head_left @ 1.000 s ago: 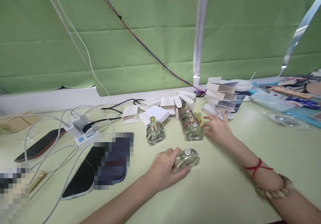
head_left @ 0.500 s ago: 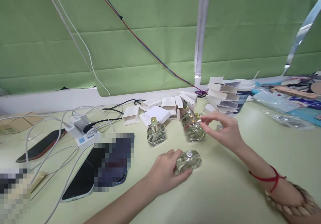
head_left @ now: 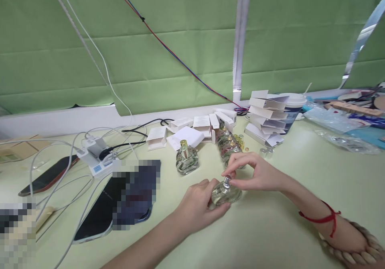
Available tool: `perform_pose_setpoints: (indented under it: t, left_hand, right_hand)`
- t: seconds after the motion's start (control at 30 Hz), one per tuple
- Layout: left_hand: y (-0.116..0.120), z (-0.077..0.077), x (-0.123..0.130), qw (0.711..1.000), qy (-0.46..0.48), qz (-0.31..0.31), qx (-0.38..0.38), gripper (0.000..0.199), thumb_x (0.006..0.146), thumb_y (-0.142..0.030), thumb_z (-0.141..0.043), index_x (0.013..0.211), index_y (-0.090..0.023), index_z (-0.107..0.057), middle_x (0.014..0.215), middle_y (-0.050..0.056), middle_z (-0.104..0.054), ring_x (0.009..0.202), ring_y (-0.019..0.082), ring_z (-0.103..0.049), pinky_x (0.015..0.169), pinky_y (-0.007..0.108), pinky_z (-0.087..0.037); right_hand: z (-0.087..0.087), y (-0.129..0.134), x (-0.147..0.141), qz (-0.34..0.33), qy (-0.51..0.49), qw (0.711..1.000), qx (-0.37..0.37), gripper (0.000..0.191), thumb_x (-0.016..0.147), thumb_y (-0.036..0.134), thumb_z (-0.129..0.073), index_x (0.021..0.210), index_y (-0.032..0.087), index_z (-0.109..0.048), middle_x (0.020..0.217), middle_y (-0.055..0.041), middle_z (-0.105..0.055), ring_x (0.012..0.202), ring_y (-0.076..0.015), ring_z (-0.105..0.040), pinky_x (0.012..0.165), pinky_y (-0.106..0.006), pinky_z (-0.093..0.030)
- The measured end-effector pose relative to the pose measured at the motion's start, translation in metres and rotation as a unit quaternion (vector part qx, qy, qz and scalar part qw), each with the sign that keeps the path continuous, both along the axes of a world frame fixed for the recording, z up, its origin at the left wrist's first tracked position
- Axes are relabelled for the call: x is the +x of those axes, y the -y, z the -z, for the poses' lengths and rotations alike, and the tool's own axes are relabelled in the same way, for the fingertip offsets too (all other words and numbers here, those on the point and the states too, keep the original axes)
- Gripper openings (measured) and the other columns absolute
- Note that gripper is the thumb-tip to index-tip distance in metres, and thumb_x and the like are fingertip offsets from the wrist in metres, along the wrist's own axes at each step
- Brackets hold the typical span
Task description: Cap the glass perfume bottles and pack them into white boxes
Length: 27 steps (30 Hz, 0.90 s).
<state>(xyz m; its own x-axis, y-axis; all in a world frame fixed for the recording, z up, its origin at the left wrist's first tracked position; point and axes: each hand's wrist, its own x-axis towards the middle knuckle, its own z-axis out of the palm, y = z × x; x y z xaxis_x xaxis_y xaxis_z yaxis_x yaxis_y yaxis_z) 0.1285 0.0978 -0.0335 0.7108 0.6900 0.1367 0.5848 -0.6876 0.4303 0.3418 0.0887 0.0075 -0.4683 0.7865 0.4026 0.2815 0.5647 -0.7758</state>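
Bottle sits gripped in my left hand; my right hand reaches over it, bent down, pinching a little silver piece on top.

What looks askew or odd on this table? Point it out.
The stack of white boxes beside the lidded cup looks untidy: its boxes sit unevenly, flaps jutting out. At left, white cables lie in tangled loops by the power strip. No spill shows around the held glass bottle.
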Motion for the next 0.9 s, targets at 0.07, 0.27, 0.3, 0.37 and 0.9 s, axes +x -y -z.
perform_pose_setpoints:
  t: [0.07, 0.27, 0.3, 0.37, 0.9]
  left_hand:
    - [0.0, 0.0002, -0.0001, 1.0, 0.0, 0.001, -0.004, 0.026, 0.081, -0.041, -0.053, 0.094, -0.019, -0.052, 0.079, 0.003, -0.058, 0.068, 0.016, -0.055, 0.061, 0.025, -0.038]
    - [-0.0005, 0.0014, -0.0001, 1.0, 0.003, 0.006, -0.009, 0.033, 0.082, -0.043, -0.052, 0.104, -0.019, -0.051, 0.084, 0.004, -0.059, 0.069, 0.016, -0.055, 0.063, 0.026, -0.04]
    - [-0.0005, 0.0013, 0.0, 1.0, 0.003, 0.005, -0.007, 0.032, 0.082, -0.043, -0.052, 0.104, -0.019, -0.051, 0.083, 0.004, -0.059, 0.068, 0.016, -0.055, 0.062, 0.026, -0.04]
    - [-0.0008, 0.0009, 0.0002, 1.0, 0.003, 0.004, -0.004, 0.031, 0.082, -0.042, -0.052, 0.103, -0.02, -0.051, 0.082, 0.003, -0.058, 0.067, 0.016, -0.055, 0.061, 0.025, -0.039]
    - [0.0001, 0.0033, -0.0006, 1.0, 0.0, -0.001, 0.009, 0.027, 0.082, -0.043, -0.052, 0.096, -0.019, -0.049, 0.077, 0.001, -0.056, 0.063, 0.014, -0.052, 0.057, 0.024, -0.036]
  right_hand:
    - [0.0008, -0.0003, -0.0005, -0.007, -0.003, 1.0, -0.009, 0.017, 0.077, 0.024, -0.066, 0.092, 0.02, -0.071, 0.078, -0.0031, -0.061, 0.071, -0.0116, -0.057, 0.07, -0.026, -0.048]
    - [0.0037, -0.0022, -0.0003, -0.036, -0.016, 0.999, -0.031, 0.021, 0.075, 0.021, -0.067, 0.096, 0.022, -0.071, 0.085, -0.0037, -0.061, 0.075, -0.0119, -0.057, 0.073, -0.027, -0.049]
    - [0.0042, -0.0024, -0.0003, -0.04, -0.02, 0.998, -0.035, 0.021, 0.075, 0.02, -0.067, 0.096, 0.022, -0.071, 0.085, -0.0037, -0.061, 0.074, -0.0116, -0.057, 0.073, -0.027, -0.049]
    - [0.0052, -0.0026, -0.001, -0.042, -0.033, 0.998, -0.046, 0.02, 0.075, 0.021, -0.067, 0.095, 0.021, -0.071, 0.085, -0.0034, -0.06, 0.074, -0.0112, -0.058, 0.073, -0.027, -0.049]
    - [0.0079, -0.0003, -0.0075, -0.028, -0.04, 0.993, -0.107, 0.04, 0.073, 0.031, -0.07, 0.112, 0.023, -0.062, 0.087, -0.0026, -0.068, 0.091, -0.0157, -0.061, 0.09, -0.035, -0.045]
